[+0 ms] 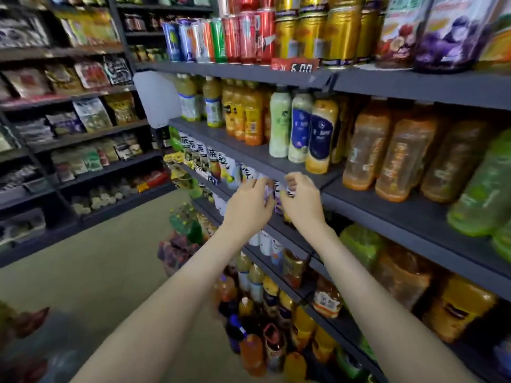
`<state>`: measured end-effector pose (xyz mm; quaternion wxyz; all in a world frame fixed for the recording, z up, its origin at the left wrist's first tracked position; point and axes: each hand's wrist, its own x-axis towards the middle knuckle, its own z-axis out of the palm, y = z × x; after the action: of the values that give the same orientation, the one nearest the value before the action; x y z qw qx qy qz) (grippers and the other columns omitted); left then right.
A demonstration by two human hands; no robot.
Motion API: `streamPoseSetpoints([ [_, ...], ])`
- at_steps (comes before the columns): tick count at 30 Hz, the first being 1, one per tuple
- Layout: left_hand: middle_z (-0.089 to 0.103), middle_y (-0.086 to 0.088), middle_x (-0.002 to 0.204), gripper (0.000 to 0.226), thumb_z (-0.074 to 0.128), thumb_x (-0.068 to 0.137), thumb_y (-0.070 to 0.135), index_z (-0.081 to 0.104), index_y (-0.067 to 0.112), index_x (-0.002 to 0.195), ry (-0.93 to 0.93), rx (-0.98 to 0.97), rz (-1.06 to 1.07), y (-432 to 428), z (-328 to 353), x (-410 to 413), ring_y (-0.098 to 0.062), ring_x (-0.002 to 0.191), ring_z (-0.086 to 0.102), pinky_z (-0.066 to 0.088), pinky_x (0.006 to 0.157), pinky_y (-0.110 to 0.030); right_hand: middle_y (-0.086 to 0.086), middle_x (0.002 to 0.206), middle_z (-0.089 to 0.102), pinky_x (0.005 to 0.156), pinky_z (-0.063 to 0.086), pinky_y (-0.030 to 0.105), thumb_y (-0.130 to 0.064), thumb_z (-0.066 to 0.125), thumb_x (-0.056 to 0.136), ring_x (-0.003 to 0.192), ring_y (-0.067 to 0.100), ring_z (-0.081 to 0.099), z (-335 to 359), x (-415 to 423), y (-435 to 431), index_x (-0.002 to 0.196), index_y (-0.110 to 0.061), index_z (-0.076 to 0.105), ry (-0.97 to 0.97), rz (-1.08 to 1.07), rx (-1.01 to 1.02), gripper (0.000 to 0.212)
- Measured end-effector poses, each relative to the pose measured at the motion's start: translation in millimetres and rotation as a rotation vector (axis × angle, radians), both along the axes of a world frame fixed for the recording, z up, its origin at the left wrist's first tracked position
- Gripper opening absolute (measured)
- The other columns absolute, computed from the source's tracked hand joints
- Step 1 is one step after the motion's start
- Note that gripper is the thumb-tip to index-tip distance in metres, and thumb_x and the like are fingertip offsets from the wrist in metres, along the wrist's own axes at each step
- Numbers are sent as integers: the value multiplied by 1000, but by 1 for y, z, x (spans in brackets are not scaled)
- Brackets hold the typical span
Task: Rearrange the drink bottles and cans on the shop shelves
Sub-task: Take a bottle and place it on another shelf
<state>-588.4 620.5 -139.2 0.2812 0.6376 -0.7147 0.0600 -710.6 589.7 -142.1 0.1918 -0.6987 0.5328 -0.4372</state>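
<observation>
Head view | step: we're tidying the row under the juice shelf point(243, 150) | left hand point(249, 201), right hand point(302, 201) each curled round a white-and-purple bottle point(272, 193) | next: line them up gently.

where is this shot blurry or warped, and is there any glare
Head view: wide-angle warp bows the dark grey metal shelves and stretches the large orange plastic bottles at right; motion blur smears the left hand, right hand and the small white-labelled bottles they grip; light is even, with soft sheen on the gold cans, no harsh glare.
</observation>
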Motion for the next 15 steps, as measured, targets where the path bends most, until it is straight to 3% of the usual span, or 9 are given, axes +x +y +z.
streamPoseSetpoints([
  [4, 55, -12, 122, 38, 48, 96, 24, 47, 9, 131, 38, 69, -19, -53, -8, 39, -30, 112, 51, 45, 80, -38, 6, 114, 54, 84, 43, 28, -10, 54, 90, 103, 20, 54, -4, 35, -40, 117, -10, 55, 4, -24, 36, 27],
  [10, 57, -13, 110, 34, 48, 94, 25, 50, 11, 126, 13, 132, -123, -126, -29, 95, -33, 103, 53, 42, 64, -36, 10, 116, 57, 90, 43, 33, -11, 56, 90, 110, 24, 53, -38, 88, -87, 117, -8, 57, 20, -158, 114, 27],
  [15, 52, -12, 124, 37, 46, 96, 27, 47, 10, 129, -52, 236, -229, -168, -54, 169, -33, 108, 53, 48, 73, -41, 12, 110, 58, 87, 43, 34, -11, 56, 89, 105, 26, 55, -68, 157, -118, 113, -6, 58, -22, -262, 173, 24],
])
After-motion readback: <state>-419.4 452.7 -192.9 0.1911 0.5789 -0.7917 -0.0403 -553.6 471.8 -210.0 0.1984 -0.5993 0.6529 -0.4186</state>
